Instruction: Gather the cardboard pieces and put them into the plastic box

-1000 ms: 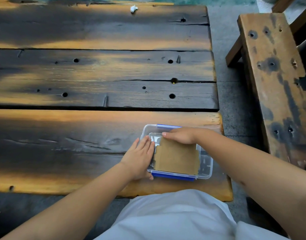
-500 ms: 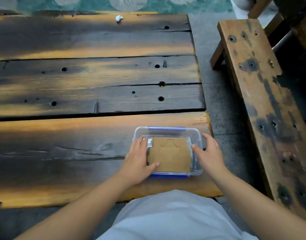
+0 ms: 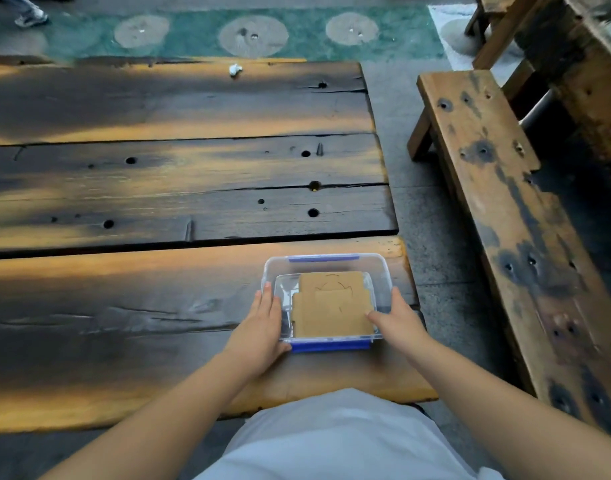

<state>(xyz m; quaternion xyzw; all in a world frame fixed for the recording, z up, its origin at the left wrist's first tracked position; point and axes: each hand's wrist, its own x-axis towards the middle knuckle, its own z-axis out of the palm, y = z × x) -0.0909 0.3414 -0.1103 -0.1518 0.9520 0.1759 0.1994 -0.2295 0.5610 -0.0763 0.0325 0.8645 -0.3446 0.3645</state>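
From the head camera, the plastic box (image 3: pixel 326 301) is sitting at the near right corner of the wooden table (image 3: pixel 179 216), just inside the near edge, where both arms can reach it without stretching. The cardboard pieces (image 3: pixel 333 304) are lying flat on its floor, stacked and filling most of the right side, so the gathering looks finished. No loose cardboard is showing elsewhere on the planks; only a small white scrap (image 3: pixel 235 69) is lying near the far edge.

The left hand (image 3: pixel 262 329) is pressing against the box's left wall, fingers extended and together, thumb hooking round the near left corner by the blue clip (image 3: pixel 330 346). The right hand (image 3: pixel 399 322) is cupping the right wall, its fingers curling over the rim toward the cardboard. Bracing both sides this way is probably meant to steady or shift the light box. No lid is in sight. A wooden bench (image 3: pixel 498 216) is standing well apart on the right.
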